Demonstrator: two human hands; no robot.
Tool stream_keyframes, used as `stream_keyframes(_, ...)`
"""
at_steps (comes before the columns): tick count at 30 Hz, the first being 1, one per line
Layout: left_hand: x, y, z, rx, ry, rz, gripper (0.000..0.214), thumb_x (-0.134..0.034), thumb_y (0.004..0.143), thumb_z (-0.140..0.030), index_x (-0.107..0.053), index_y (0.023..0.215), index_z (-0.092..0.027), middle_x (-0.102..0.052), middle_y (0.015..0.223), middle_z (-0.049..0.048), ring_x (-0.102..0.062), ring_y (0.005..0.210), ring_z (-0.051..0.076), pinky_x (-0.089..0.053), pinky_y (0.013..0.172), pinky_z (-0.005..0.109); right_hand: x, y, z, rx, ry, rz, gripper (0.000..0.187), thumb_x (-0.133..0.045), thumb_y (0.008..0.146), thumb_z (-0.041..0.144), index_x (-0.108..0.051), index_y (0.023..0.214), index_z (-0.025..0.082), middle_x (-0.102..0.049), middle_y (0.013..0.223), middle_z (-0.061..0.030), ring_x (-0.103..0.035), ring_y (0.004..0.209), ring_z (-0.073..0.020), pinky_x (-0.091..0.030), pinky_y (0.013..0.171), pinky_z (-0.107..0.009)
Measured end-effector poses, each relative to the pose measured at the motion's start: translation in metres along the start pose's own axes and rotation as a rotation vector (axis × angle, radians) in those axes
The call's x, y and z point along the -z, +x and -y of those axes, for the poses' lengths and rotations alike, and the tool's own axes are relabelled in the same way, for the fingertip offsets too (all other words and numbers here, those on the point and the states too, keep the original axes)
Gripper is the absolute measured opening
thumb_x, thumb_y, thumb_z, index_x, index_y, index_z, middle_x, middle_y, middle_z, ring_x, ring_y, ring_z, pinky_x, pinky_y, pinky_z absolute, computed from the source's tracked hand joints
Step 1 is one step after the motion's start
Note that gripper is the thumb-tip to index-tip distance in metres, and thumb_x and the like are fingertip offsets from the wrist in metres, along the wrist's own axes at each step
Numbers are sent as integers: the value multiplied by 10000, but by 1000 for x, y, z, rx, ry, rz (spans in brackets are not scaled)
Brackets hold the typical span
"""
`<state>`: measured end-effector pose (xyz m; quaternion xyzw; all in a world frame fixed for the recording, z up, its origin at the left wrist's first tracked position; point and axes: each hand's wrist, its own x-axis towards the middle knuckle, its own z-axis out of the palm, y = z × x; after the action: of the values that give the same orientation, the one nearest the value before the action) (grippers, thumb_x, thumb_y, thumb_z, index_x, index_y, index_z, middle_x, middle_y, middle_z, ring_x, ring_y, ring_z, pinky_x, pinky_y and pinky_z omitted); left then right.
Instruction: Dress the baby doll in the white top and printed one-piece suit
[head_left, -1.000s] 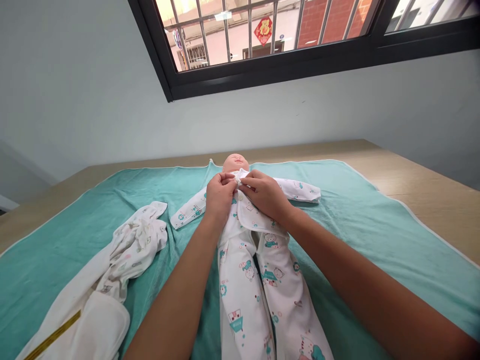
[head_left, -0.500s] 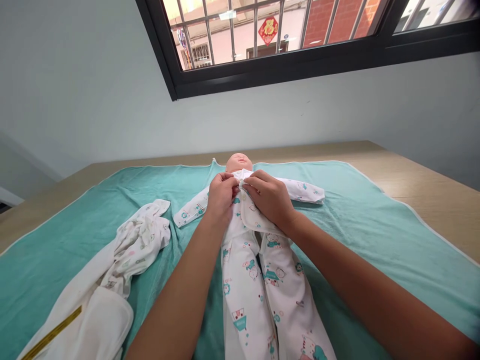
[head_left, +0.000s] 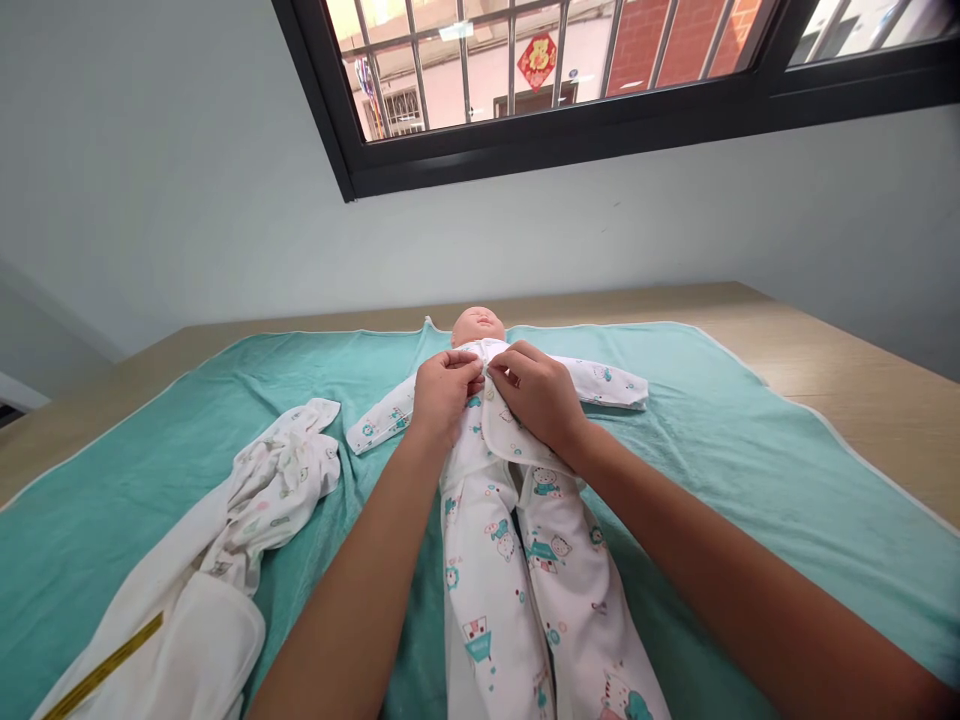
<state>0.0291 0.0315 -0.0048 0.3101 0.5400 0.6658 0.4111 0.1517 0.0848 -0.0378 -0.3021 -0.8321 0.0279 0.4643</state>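
Doll (head_left: 478,323) face-up on green blanket (head_left: 750,450) spread over table (head_left: 847,375); white printed shirt (head_left: 517,428) on torso, sleeves spread wide; printed legwear (head_left: 484,580) below; left hand (head_left: 446,390) and right hand (head_left: 541,390) nearly meet below doll's neck, fingers of both pinching shirt front; crumpled garment (head_left: 277,490) lies left, yellow strip (head_left: 103,667) across it.

Pretty basic setup: wood-look table (head_left: 892,395), teal blanket (head_left: 720,430) spread over it, and a dressed doll (head_left: 478,323) plus rumpled clothes (head_left: 281,485) lay on that.
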Motion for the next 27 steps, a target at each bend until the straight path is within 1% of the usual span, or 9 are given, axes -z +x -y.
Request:
stream_keyframes(6, -1, 3, 5, -111, 110, -48, 296, -578, 606, -44, -557, 878, -158, -578, 581, -35, -538, 501, 95, -443, 522, 219, 0, 2, -2, -4, 53, 62, 159, -528, 878, 149, -617, 759, 206, -604, 804, -16, -512, 657, -133, -378, 625, -253)
stream_keyframes(10, 1, 6, 9, -152, 97, -50, 292, -586, 596, -70, -542, 866, -172, -539, 563, -60, -511, 491, 90, -429, 509, 217, 1, 3, -1, -43, 109, 58, 94, -560, 855, 150, -624, 824, 211, -625, 832, -15, -540, 675, -142, -395, 633, -257)
stream_keyframes(12, 1, 6, 10, -165, 77, -38, 293, -596, 596, -81, -536, 866, -177, -517, 556, -72, -499, 494, 87, -416, 505, 213, 2, 3, 0, -60, 139, 48, 99, -575, 840, 146, -633, 880, 217, -639, 855, -14, -549, 679, -146, -406, 637, -262)
stream_keyframes(15, 2, 6, 11, -154, 36, -22, 308, -612, 594, -88, -527, 875, -181, -513, 571, -78, -486, 495, 79, -398, 503, 205, 3, 3, 0, -45, 165, 47, 140, -552, 857, 144, -652, 910, 227, -652, 901, -23, -562, 692, -148, -420, 654, -269)
stream_keyframes(18, 2, 5, 10, -122, 1, 14, 301, -641, 605, -103, -539, 880, -174, -550, 623, -61, -478, 507, 67, -388, 510, 198, 3, 2, -1, -33, 179, 28, 136, -539, 881, 166, -660, 884, 228, -646, 879, -23, -564, 700, -150, -425, 666, -273)
stream_keyframes(21, 3, 4, 7, -89, 16, 64, 276, -643, 637, -122, -613, 910, -154, -591, 685, -28, -473, 529, 61, -386, 526, 199, 1, 1, -4, -42, 200, -3, 112, -554, 882, 182, -654, 851, 224, -636, 827, -13, -560, 704, -151, -427, 672, -274)
stream_keyframes(23, 3, 3, 5, -69, 52, 105, 256, -634, 674, -147, -674, 927, -146, -583, 672, -20, -462, 536, 62, -383, 537, 203, -1, 0, -5, -49, 209, -17, 104, -564, 878, 181, -649, 832, 218, -632, 807, -9, -558, 704, -150, -428, 672, -274)
stream_keyframes(25, 4, 1, 2, -62, 97, 141, 215, -657, 707, -200, -718, 905, -143, -573, 649, -13, -456, 548, 67, -381, 547, 207, -2, 0, -6, -54, 219, -24, 101, -569, 876, 183, -646, 819, 213, -634, 806, -10, -557, 704, -149, -432, 669, -275)
stream_keyframes(27, 5, -1, -1, -63, 129, 156, 203, -709, 706, -254, -736, 870, -137, -577, 645, -6, -458, 561, 71, -377, 550, 207, -3, 0, -7, -60, 238, -27, 99, -575, 871, 188, -646, 806, 211, -641, 810, -12, -561, 709, -150, -439, 668, -277)
